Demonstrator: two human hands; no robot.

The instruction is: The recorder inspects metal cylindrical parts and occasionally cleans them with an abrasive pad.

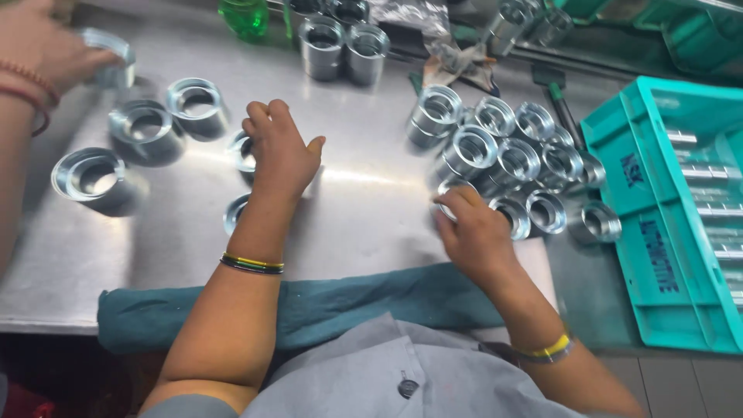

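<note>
My left hand (280, 153) rests on a shiny metal ring (243, 152) on the steel table (364, 209), fingers curled over it. A second ring (234, 213) lies just under my left wrist. My right hand (472, 230) pinches a metal ring (447, 188) at the near edge of a cluster of several rings (507, 151). The view is blurred by motion.
Another person's hand (46, 50) at the far left holds a ring (108, 58), with three rings (143, 128) near it. A teal crate (658, 255) with metal parts stands at the right. A teal cloth (325, 306) lies along the near edge. A green bottle (244, 17) and two rings (344, 46) stand at the back.
</note>
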